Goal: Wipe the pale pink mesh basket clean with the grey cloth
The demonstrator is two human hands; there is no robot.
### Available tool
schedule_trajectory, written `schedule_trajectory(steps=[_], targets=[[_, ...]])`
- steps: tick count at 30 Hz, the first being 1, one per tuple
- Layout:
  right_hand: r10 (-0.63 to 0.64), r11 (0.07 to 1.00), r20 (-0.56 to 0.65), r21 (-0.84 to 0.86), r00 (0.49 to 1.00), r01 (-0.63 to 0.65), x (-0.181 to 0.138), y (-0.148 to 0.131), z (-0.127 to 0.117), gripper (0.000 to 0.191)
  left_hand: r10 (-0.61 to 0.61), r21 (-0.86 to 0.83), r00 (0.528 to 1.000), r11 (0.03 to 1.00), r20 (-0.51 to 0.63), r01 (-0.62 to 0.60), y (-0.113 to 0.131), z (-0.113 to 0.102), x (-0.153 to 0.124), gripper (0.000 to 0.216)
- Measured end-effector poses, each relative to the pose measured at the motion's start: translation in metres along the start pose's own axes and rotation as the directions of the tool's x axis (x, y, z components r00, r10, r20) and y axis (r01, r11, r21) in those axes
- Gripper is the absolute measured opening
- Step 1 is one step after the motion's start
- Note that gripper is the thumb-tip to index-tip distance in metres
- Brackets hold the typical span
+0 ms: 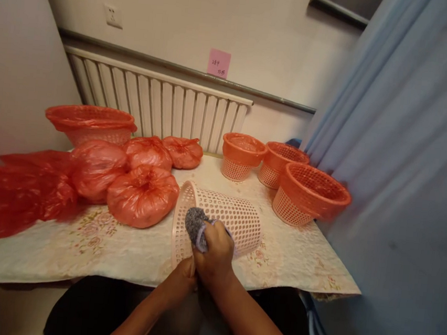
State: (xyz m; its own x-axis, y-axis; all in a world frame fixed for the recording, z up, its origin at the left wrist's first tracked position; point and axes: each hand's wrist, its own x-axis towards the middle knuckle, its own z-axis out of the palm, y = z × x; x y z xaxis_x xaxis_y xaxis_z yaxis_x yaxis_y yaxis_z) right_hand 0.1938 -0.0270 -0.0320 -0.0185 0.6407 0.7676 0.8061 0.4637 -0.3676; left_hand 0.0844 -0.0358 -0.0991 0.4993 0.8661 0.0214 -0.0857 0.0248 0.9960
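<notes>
A pale pink perforated basket [234, 218] lies on its side at the table's near edge, its mouth facing me. My right hand [215, 253] is closed on a grey cloth [195, 222] and presses it against the basket's rim and inside. My left hand [181, 278] sits below the rim, mostly hidden behind the right hand, and seems to grip the basket's lower edge.
Three orange-lined baskets [311, 196] stand at the right. Several tied red plastic bags [142, 195] lie at the left, with a lined basket [91, 123] behind and loose red bags [15, 195]. A floral cloth [121, 247] covers the table. A radiator [154, 103] is behind; a blue curtain [404, 179] hangs on the right.
</notes>
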Motion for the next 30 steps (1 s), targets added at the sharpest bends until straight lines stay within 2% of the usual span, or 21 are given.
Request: schedule_trajectory(steps=[2,6,9,12,17,21,25,28,30], targets=[[0.084,0.996,0.025,0.037,0.996,-0.085,0.017,0.001,-0.001,0.005,0.001,0.012,0.998,1.0,0.058,-0.001,-0.003,0.003,-0.001,0.033],[0.219,0.963,0.051,0.152,0.974,-0.224,0.037,0.004,-0.002,0.007,0.039,0.078,0.999,0.996,0.037,-0.042,-0.008,0.006,-0.004,0.041],[0.242,0.953,0.057,0.173,0.969,-0.248,0.035,0.007,-0.002,0.007,0.038,0.104,0.999,0.994,0.031,-0.041,-0.008,0.005,-0.004,0.046],[0.239,0.954,0.058,0.172,0.969,-0.245,0.025,0.008,-0.004,0.008,0.056,0.119,0.997,0.992,-0.046,-0.05,0.002,0.005,-0.001,0.057],[0.217,0.965,0.062,0.14,0.974,-0.224,0.016,0.01,-0.007,0.005,0.05,-0.073,0.986,0.995,-0.16,-0.063,0.032,0.013,0.011,0.072],[0.195,0.974,0.078,0.105,0.978,-0.203,0.016,0.018,-0.011,0.005,-0.017,-0.206,0.994,0.979,-0.108,-0.005,0.047,0.021,0.014,0.074],[0.194,0.979,0.09,0.048,0.977,-0.199,0.021,0.047,-0.016,0.01,-0.091,-0.2,0.993,0.977,-0.071,0.075,0.049,0.023,0.01,0.067],[0.254,0.967,0.067,-0.037,0.965,-0.252,0.026,0.091,-0.022,0.015,-0.057,-0.221,0.995,0.975,-0.087,0.036,0.049,0.023,0.01,0.064],[0.352,0.928,0.022,-0.137,0.936,-0.346,0.026,0.125,-0.029,0.017,-0.013,-0.247,0.996,0.969,-0.084,-0.009,0.049,0.024,0.011,0.064]])
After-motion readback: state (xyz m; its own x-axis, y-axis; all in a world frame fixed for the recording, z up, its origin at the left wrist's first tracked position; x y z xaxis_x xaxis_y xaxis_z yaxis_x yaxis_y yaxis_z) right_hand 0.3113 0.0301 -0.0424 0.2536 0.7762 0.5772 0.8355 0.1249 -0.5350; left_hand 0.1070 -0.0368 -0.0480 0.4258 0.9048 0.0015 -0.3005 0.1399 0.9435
